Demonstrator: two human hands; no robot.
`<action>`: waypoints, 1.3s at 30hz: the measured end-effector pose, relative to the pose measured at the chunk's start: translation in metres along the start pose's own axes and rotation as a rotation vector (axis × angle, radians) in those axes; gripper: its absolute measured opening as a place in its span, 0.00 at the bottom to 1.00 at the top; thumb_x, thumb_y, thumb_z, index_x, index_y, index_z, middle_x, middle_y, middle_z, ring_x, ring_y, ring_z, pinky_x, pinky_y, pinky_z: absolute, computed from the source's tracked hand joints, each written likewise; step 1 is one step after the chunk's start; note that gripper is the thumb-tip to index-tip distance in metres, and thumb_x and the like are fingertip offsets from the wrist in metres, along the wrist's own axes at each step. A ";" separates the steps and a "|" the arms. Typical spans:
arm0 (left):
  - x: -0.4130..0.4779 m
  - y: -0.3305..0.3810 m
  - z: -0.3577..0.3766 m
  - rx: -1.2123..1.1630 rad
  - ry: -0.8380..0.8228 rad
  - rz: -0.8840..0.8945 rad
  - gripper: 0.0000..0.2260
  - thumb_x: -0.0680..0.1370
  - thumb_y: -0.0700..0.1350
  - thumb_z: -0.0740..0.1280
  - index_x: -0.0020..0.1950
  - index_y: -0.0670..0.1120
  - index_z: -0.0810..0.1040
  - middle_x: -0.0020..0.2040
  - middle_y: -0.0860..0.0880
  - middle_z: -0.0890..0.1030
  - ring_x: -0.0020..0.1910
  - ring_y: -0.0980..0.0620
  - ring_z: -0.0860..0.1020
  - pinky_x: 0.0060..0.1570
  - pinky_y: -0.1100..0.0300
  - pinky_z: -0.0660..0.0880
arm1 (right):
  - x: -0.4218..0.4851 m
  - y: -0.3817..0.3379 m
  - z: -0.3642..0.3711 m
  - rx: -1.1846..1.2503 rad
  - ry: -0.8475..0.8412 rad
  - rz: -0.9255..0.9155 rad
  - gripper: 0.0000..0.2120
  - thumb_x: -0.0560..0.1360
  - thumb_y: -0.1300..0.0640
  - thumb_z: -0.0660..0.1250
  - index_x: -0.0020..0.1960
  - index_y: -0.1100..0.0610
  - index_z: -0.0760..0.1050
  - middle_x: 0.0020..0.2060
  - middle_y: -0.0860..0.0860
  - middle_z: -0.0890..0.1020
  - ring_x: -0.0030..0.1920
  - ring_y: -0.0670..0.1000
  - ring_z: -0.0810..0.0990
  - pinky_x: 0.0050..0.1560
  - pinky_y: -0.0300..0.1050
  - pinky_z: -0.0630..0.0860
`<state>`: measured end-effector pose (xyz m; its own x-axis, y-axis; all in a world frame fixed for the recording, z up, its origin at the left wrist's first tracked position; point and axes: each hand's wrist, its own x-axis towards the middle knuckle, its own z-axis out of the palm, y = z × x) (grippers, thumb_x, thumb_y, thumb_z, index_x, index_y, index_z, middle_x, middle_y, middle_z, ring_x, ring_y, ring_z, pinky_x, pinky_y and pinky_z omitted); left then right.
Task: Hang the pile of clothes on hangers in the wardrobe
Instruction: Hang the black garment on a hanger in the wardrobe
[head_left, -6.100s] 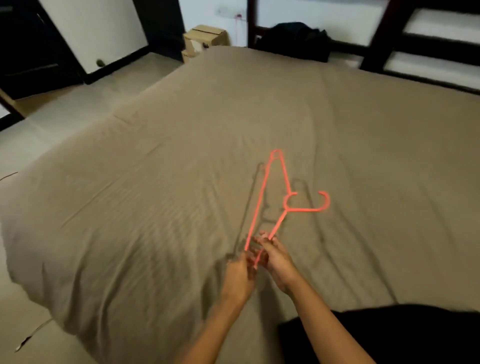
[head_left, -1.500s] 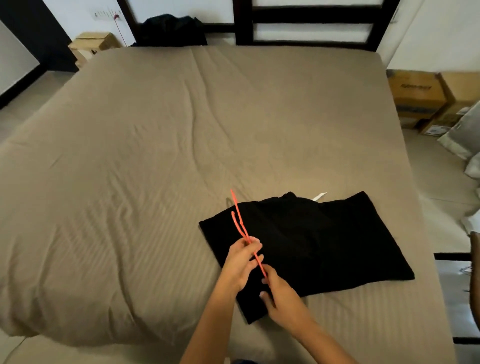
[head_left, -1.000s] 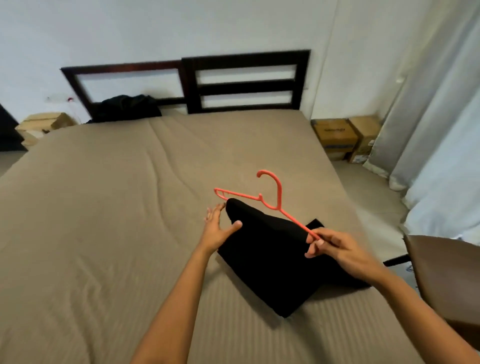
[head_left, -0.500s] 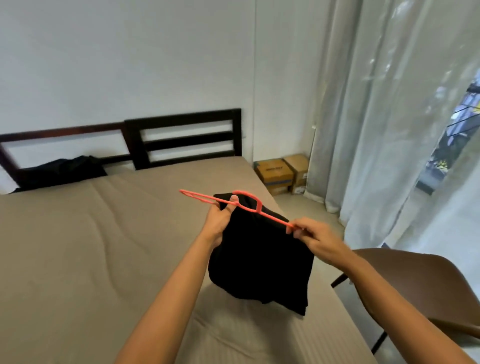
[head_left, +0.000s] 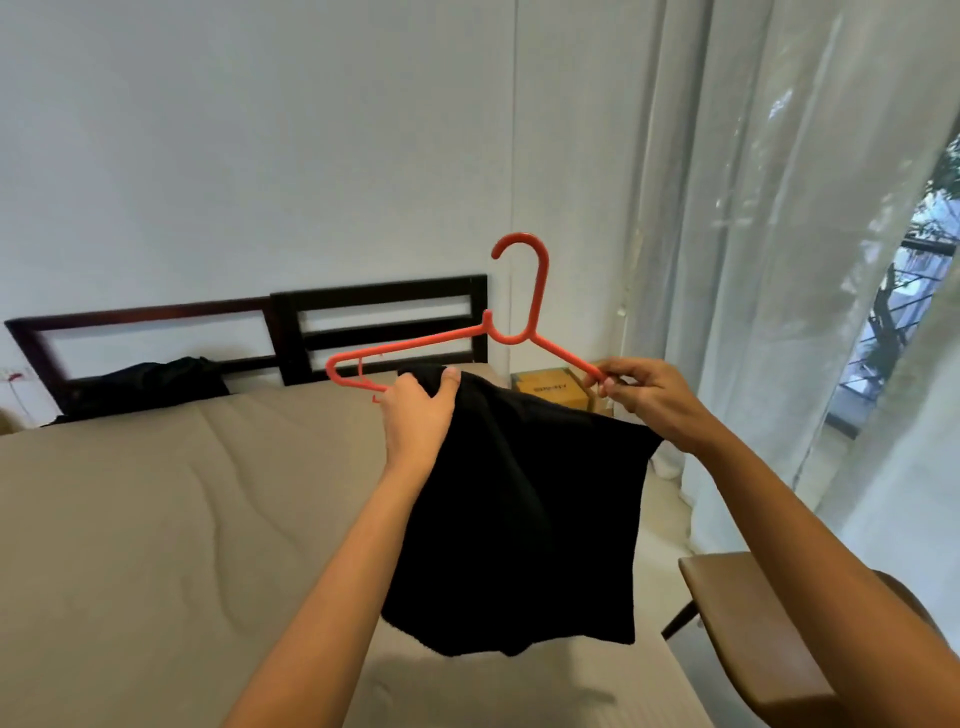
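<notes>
Hanger (head_left: 511, 332): orange plastic, held up in the air above the bed (head_left: 156, 519), hook uppermost.
Garment (head_left: 519, 519): black, draped over the hanger's lower bar, hanging down between the two arms.
Left hand (head_left: 418, 415): clenched around the garment's top edge and the bar.
Right hand (head_left: 652, 397): pinches the hanger's right end.
Nearby: brown chair (head_left: 753, 639) at right, curtain (head_left: 779, 260) behind it.

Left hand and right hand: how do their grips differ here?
The left hand grips the black garment by its top edge; the right hand pinches the orange hanger at its bare end. The left hand's fingers hide behind cloth; the right hand's show. Both are raised at similar height.
</notes>
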<state>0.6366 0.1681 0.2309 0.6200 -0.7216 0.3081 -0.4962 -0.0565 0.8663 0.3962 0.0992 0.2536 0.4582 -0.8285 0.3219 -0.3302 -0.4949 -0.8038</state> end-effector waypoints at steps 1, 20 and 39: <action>-0.007 0.006 -0.006 0.010 0.060 0.019 0.14 0.78 0.52 0.65 0.45 0.41 0.74 0.37 0.50 0.75 0.36 0.55 0.73 0.35 0.68 0.68 | 0.002 -0.007 -0.001 -0.016 -0.022 -0.019 0.09 0.78 0.66 0.61 0.53 0.59 0.79 0.45 0.51 0.81 0.49 0.50 0.77 0.53 0.40 0.73; -0.009 0.048 -0.099 0.672 0.250 0.645 0.13 0.79 0.52 0.59 0.48 0.42 0.74 0.38 0.45 0.78 0.36 0.47 0.77 0.32 0.60 0.67 | 0.031 -0.061 -0.014 -0.150 0.051 -0.318 0.10 0.78 0.67 0.60 0.47 0.56 0.77 0.40 0.47 0.78 0.43 0.46 0.74 0.46 0.38 0.74; -0.022 0.072 -0.059 0.511 0.188 0.568 0.10 0.80 0.50 0.61 0.49 0.46 0.79 0.33 0.51 0.78 0.30 0.54 0.75 0.28 0.65 0.69 | -0.011 -0.007 -0.002 -0.238 0.552 0.067 0.08 0.79 0.59 0.62 0.50 0.63 0.76 0.40 0.55 0.79 0.35 0.47 0.75 0.33 0.32 0.67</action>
<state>0.6230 0.2203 0.3095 0.2573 -0.6089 0.7504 -0.9577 -0.0573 0.2819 0.3914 0.1110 0.2565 -0.0455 -0.8420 0.5375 -0.5480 -0.4288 -0.7182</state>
